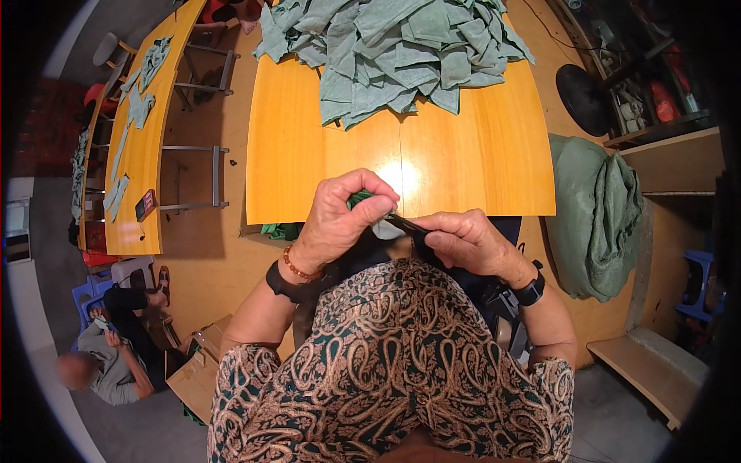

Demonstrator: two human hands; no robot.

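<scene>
A person sits at the near edge of a wooden bench (pixel 432 166), seen from above, with both hands raised close together at the centre of the frame, just over the bench edge.

The left hand (pixel 340 220) is curled shut, its grip pinching a small piece of green cloth (pixel 360 198) that shows only as a sliver between thumb and fingers. The right hand (pixel 471 243) is also closed, holding a thin dark item (pixel 405 224) that I cannot identify; it may be a strap or a tool. This item slants up and to the left, its tip meeting the cloth right at the left fingertips. So the cloth lies to the left of the right grip, touching the dark item's end, and the left hand is the one that has it.

Toward the top centre of the frame, well apart from the hands, a big pile of green cloths (pixel 401 54) rests on the far part of the bench. The bare wood lies between pile and hands.

At the right of the frame a full green sack (pixel 598 216) stands on the floor. At the upper left a second bench (pixel 143 147) carries more green pieces. At the lower left another person (pixel 104 363) sits low beside cardboard boxes (pixel 193 370).
</scene>
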